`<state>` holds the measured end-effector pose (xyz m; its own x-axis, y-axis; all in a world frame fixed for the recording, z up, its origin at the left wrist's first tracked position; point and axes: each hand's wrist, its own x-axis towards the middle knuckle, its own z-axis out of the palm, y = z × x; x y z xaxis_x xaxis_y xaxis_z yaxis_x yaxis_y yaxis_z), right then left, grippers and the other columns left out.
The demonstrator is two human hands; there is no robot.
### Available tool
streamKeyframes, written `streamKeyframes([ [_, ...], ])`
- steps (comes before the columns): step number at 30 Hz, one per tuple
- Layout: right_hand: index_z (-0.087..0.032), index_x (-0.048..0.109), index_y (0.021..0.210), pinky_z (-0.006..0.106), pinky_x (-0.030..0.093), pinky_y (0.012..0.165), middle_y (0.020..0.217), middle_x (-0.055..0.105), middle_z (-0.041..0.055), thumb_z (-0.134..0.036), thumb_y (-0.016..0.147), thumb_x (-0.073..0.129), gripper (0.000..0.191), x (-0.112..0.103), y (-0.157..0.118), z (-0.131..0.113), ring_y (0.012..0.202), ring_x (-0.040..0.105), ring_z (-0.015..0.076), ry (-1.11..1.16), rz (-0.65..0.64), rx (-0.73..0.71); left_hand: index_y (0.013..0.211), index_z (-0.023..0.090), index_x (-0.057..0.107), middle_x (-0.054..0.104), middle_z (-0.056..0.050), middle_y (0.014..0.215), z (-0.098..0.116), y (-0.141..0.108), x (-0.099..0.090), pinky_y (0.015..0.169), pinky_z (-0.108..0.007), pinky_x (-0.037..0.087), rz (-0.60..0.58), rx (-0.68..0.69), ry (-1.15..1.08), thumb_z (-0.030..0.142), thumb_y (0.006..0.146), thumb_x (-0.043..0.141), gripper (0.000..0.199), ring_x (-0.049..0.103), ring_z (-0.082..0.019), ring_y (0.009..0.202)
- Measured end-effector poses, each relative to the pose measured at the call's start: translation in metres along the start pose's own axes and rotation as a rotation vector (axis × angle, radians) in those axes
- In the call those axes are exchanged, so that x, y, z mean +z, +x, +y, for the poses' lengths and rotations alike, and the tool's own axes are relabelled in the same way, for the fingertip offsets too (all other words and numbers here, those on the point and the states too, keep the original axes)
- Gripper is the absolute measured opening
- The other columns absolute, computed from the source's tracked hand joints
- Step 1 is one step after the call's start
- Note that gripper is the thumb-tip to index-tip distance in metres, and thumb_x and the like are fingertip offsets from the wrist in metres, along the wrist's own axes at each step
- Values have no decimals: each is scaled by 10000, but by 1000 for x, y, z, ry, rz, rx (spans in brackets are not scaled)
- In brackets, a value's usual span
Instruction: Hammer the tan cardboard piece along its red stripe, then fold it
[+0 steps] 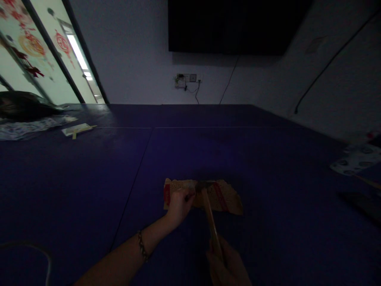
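A hammer with a pale wooden handle (211, 222) is gripped by my right hand (224, 260), its fingers wrapped round the lower end. The dark hammer head (204, 185) is over the middle of a piece of brown cardboard (228, 196) with red bands, which lies flat on the dark blue surface. My left hand (179, 204) rests on the cardboard's left half, just left of the hammer head. Its fingers are closed in a pinch; what they hold is too dark and small to make out. A braided bracelet (142, 246) circles the left wrist.
The dark blue surface (89, 178) has seams and reaches the wall. Far left lie a white pad with yellowish strips (77, 129) and a dark bag (26, 104). At right are a patterned cloth (355, 160) and a dark flat object (358, 204). A white cable (44, 252) curves at lower left.
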<state>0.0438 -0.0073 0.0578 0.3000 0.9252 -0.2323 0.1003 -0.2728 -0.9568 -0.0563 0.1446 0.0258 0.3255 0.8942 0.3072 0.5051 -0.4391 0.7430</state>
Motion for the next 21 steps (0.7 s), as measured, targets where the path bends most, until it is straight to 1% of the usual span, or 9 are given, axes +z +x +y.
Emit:
streamKeyframes([
  [3, -168, 601, 818, 224, 410, 482, 591, 552, 7, -420, 640, 596, 309, 0, -1, 1, 537, 509, 147, 66, 22, 0, 721, 167, 661, 662, -25, 727, 0, 0, 0, 686, -268, 464, 12, 1, -22, 63, 699, 547, 157, 600, -162, 692],
  [5, -170, 603, 801, 222, 405, 479, 583, 538, 1, -415, 633, 601, 297, 2, -1, 2, 535, 502, 144, 83, 30, -1, 719, 166, 661, 661, -24, 717, -1, 0, 1, 689, -266, 465, 11, 5, -22, 61, 703, 543, 159, 598, -157, 679],
  [7, -168, 613, 777, 224, 400, 482, 565, 525, -5, -410, 630, 596, 283, 5, 0, 2, 522, 487, 140, 63, 27, 7, 696, 160, 657, 655, -27, 691, -1, 0, 0, 676, -264, 466, 7, 3, -3, 67, 705, 544, 147, 596, -158, 662],
  [9, -163, 626, 792, 228, 398, 484, 559, 528, -3, -411, 634, 578, 298, 6, 0, 2, 517, 481, 143, 38, 29, 16, 682, 157, 655, 652, -31, 682, -1, 1, 0, 662, -262, 466, 3, 3, 13, 66, 700, 548, 142, 597, -162, 660],
  [15, -168, 641, 820, 237, 427, 551, 633, 587, 25, -432, 643, 576, 324, 4, -4, 0, 587, 532, 170, 35, 47, -36, 736, 171, 665, 662, -21, 725, 0, 0, 1, 678, -262, 469, 20, 9, -8, 42, 690, 551, 178, 601, -155, 669],
  [18, -164, 639, 818, 248, 428, 561, 618, 587, 26, -410, 640, 600, 306, 3, -2, 3, 586, 531, 176, -40, 30, -27, 702, 160, 661, 658, -26, 701, -1, 1, 2, 667, -263, 467, 10, 17, 14, 51, 694, 555, 153, 602, -161, 669],
  [21, -157, 636, 851, 264, 432, 592, 648, 601, 43, -379, 646, 604, 303, 2, 0, 9, 622, 544, 192, -87, 46, -32, 696, 156, 662, 659, -33, 702, -2, 1, 2, 667, -265, 465, 11, 25, 26, 45, 687, 560, 151, 604, -169, 686],
])
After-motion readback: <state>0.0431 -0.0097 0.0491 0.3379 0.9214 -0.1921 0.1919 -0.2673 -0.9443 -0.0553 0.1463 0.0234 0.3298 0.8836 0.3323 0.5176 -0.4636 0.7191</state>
